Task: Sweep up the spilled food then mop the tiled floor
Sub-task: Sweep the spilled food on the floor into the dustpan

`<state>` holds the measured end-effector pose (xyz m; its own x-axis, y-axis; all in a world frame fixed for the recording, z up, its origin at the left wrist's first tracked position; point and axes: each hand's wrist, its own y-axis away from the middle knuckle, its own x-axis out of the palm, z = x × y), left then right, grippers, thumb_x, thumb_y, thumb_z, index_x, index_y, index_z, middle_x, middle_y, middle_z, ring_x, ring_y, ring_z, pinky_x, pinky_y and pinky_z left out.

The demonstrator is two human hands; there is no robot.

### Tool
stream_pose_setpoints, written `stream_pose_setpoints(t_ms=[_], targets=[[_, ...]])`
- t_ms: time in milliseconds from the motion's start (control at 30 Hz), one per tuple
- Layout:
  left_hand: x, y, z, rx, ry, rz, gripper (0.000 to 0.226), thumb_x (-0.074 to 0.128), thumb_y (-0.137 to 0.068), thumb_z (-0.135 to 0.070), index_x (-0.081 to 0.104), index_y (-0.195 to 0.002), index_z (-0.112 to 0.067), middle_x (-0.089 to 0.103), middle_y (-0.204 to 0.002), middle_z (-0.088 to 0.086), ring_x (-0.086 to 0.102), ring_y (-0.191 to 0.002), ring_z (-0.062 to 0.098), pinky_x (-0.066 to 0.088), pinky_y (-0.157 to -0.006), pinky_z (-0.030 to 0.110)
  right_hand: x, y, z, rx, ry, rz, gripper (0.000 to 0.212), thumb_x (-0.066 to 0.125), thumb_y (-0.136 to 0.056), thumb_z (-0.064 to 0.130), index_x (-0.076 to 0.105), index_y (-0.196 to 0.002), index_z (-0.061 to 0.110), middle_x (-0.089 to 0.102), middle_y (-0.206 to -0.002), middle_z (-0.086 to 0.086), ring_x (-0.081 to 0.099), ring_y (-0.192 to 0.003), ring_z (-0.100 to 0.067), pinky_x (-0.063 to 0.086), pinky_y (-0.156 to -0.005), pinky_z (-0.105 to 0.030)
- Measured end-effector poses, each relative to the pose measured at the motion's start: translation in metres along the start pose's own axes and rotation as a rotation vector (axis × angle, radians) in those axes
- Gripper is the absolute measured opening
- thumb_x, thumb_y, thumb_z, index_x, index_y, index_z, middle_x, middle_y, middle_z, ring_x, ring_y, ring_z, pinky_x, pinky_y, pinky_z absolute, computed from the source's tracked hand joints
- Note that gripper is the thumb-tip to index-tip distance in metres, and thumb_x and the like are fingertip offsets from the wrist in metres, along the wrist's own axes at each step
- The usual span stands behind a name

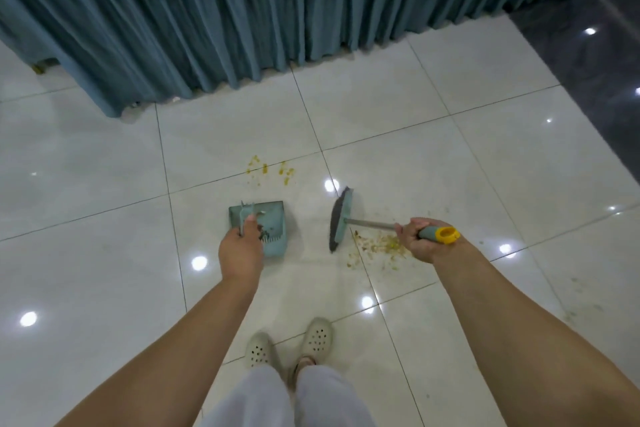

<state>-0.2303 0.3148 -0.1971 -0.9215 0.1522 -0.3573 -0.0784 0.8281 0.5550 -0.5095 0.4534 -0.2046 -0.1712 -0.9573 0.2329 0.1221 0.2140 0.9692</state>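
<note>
At frame centre, the left hand (239, 248) has its grip clamped on the teal dustpan (273, 224), holding dark scraps. The right hand (420, 241) grips the broom (341, 218); its handle runs left–right, head pointing left. Spilled food (377, 248) lies beneath the handle on the floor (485, 156).

- Both bare arms reach forward and down from the bottom corners of the view, elbows nearly straight, the two hands well apart.
- The left hand (240, 251) shows its back to the camera, fingers curled round a thin upright handle (243, 220), thumb on the near side.
- The right hand (417, 240) is turned knuckles-left, fingers wrapped round a grey-and-yellow grip (437, 234), wrist bent slightly inward.
- Legs in pale trousers and two light perforated shoes stand between the arms.
</note>
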Motion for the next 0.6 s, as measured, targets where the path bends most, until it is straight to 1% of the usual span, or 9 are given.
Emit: stream_pose_setpoints(t_ms=[67,133,233,333,367,433,500,567,600], targets=[[0.011,0.004,-0.001,0.004,-0.015,0.019,0.051,0.047,-0.093,-0.05,0.059,-0.09,0.0,0.051,-0.065,0.001,0.045,-0.051,0.014,0.038,-0.045,0.022,-0.018,0.003,0.016,0.007,-0.056,-0.022,0.025,0.039,-0.099,0.006,0.04,-0.123,0.002,0.049,-0.12,-0.011,0.035,-0.042,-0.007,0.037,-0.033,-0.012],[0.02,0.007,-0.003,0.009,-0.018,0.039,0.057,0.047,-0.093,-0.049,0.058,-0.096,0.007,0.051,-0.068,0.003,0.045,-0.053,0.015,0.039,-0.051,0.024,-0.03,0.01,0.026,0.001,-0.089,-0.035,0.023,0.039,-0.099,0.005,0.038,-0.121,0.0,0.049,-0.116,-0.01,0.035,-0.035,-0.009,0.034,-0.034,-0.011],[0.03,0.01,-0.009,0.036,-0.034,0.069,0.053,0.045,-0.094,-0.049,0.06,-0.092,0.002,0.054,-0.072,0.007,0.047,-0.058,0.018,0.042,-0.063,0.03,-0.032,0.023,0.03,-0.027,-0.104,-0.029,0.02,0.041,-0.098,0.002,0.038,-0.118,0.001,0.045,-0.097,-0.027,0.038,-0.029,-0.011,0.034,-0.031,-0.012],[0.032,0.011,-0.014,0.069,-0.072,0.084,0.057,0.042,-0.095,-0.048,0.061,-0.098,0.005,0.057,-0.073,0.012,0.053,-0.063,0.027,0.045,-0.065,0.034,-0.018,0.036,0.024,-0.072,-0.113,-0.021,0.022,0.042,-0.097,0.0,0.041,-0.119,0.004,0.042,-0.106,-0.028,0.039,-0.027,-0.014,0.034,-0.029,-0.014],[0.032,0.011,-0.015,0.08,-0.088,0.087,0.058,0.042,-0.095,-0.049,0.06,-0.099,0.006,0.06,-0.078,0.019,0.057,-0.068,0.035,0.048,-0.066,0.036,-0.012,0.038,0.022,-0.078,-0.108,-0.012,0.023,0.041,-0.097,0.0,0.041,-0.12,0.004,0.04,-0.11,-0.028,0.039,-0.028,-0.014,0.035,-0.028,-0.015],[0.03,0.009,-0.019,0.096,-0.102,0.083,0.056,0.042,-0.095,-0.049,0.06,-0.095,0.004,0.064,-0.094,0.029,0.062,-0.086,0.044,0.052,-0.072,0.041,0.0,0.039,0.017,-0.056,-0.101,0.018,0.022,0.042,-0.097,0.0,0.04,-0.118,0.001,0.042,-0.105,-0.029,0.036,-0.023,-0.015,0.035,-0.028,-0.016],[0.028,0.005,-0.026,0.111,-0.102,0.076,0.049,0.042,-0.096,-0.048,0.058,-0.087,-0.003,0.065,-0.098,0.029,0.063,-0.087,0.043,0.053,-0.074,0.042,0.015,0.036,0.011,-0.03,-0.084,0.049,0.022,0.042,-0.096,0.0,0.039,-0.118,0.0,0.042,-0.096,-0.031,0.036,-0.023,-0.015,0.036,-0.028,-0.016],[0.028,-0.002,-0.035,0.105,-0.072,0.077,0.045,0.043,-0.096,-0.047,0.055,-0.08,-0.006,0.064,-0.085,0.024,0.059,-0.073,0.032,0.053,-0.073,0.045,0.032,0.028,0.0,-0.012,-0.044,0.079,0.023,0.042,-0.096,-0.001,0.039,-0.119,0.001,0.042,-0.094,-0.031,0.04,-0.03,-0.015,0.038,-0.03,-0.014],[0.028,-0.007,-0.04,0.098,-0.053,0.078,0.047,0.043,-0.096,-0.047,0.054,-0.076,-0.006,0.06,-0.075,0.016,0.055,-0.07,0.026,0.051,-0.069,0.044,0.041,0.023,-0.006,0.002,-0.026,0.098,0.024,0.041,-0.096,-0.001,0.038,-0.119,0.002,0.043,-0.093,-0.031,0.04,-0.028,-0.016,0.039,-0.03,-0.014]])
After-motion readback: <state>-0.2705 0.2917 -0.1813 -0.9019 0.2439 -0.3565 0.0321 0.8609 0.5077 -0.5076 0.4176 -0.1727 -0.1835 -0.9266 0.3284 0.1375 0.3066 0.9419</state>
